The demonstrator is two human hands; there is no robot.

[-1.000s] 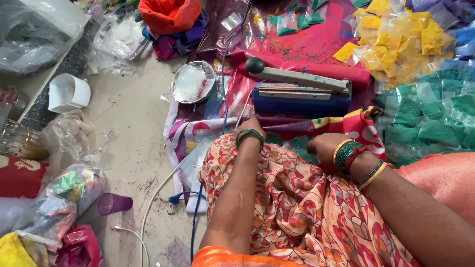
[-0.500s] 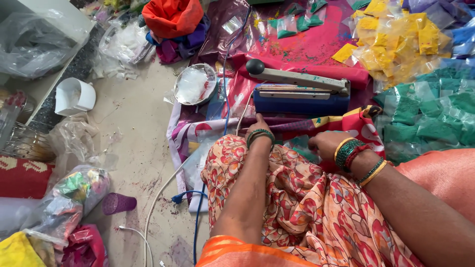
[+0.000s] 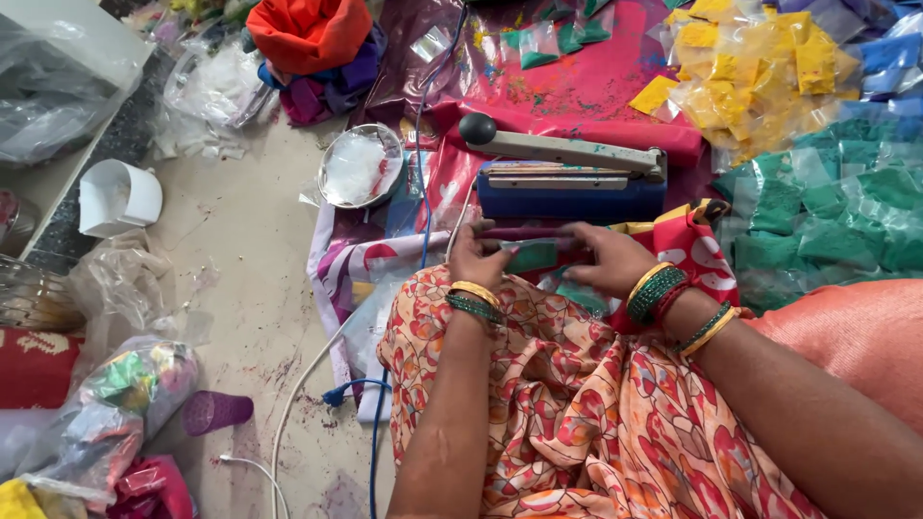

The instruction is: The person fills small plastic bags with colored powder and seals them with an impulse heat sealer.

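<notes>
Bare floor (image 3: 240, 250) is left open leftward; a green packet (image 3: 531, 255) is pinched between closed left hand (image 3: 478, 258) and right hand (image 3: 608, 258), just before the blue sealer (image 3: 572, 192).

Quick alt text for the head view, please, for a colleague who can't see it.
Both hands, left hand and right hand, hold a small green powder packet over the lap, just in front of a blue heat sealer with its arm raised. Piles of yellow packets and green packets lie to the right, a steel bowl to the left.
</notes>
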